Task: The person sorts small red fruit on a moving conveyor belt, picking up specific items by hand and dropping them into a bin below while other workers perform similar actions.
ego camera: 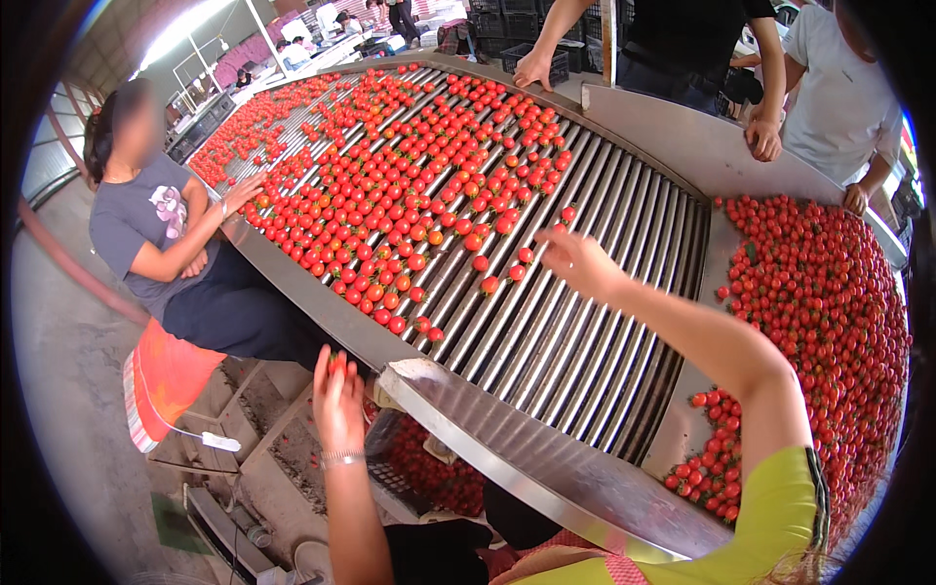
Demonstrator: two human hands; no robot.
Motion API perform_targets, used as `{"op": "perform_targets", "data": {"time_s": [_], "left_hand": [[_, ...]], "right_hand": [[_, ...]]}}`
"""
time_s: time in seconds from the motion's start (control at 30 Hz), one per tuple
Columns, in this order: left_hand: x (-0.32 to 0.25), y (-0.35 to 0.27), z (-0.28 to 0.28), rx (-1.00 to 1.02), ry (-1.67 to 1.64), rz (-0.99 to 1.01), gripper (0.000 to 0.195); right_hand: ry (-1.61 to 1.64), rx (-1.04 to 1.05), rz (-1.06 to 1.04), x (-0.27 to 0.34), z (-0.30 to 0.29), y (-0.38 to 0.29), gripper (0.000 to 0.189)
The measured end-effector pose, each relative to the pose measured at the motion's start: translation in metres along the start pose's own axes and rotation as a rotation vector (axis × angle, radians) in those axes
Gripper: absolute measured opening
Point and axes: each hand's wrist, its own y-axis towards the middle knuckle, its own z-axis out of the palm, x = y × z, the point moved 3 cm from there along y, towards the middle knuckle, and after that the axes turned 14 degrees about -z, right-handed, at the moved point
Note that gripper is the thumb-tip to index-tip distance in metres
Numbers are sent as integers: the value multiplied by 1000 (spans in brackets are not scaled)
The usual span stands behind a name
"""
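Many small red tomatoes point(380, 197) lie on the metal roller conveyor point(585, 322). Over the rollers, right of the loose tomatoes, my right hand point(581, 263) reaches out with its fingers slightly bent and blurred; a couple of tomatoes are close to its fingertips, and whether it touches one I cannot tell. My left hand point(340, 406) is raised outside the near steel rim, palm up, with something small and red among its fingers, apparently a tomato. A large heap of tomatoes point(819, 329) fills the metal feed tray at the right.
A seated person point(168, 212) at the left rests a hand at the conveyor's edge. Two people stand across it, hands on the rim and steel side panel point(658, 117). A plastic crate with tomatoes point(439, 468) sits below the near steel guard point(526, 468). Black crates point(537, 62) stand behind.
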Motion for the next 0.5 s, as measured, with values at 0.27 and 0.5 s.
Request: {"op": "perform_targets", "data": {"time_s": [0.27, 0.5], "left_hand": [[84, -22, -56, -72, -307, -330, 43], [75, -16, -57, -113, -400, -388, 42]], "right_hand": [[-538, -255, -263, -87, 36, 257, 43], [-879, -326, -159, -102, 68, 287, 40]]}}
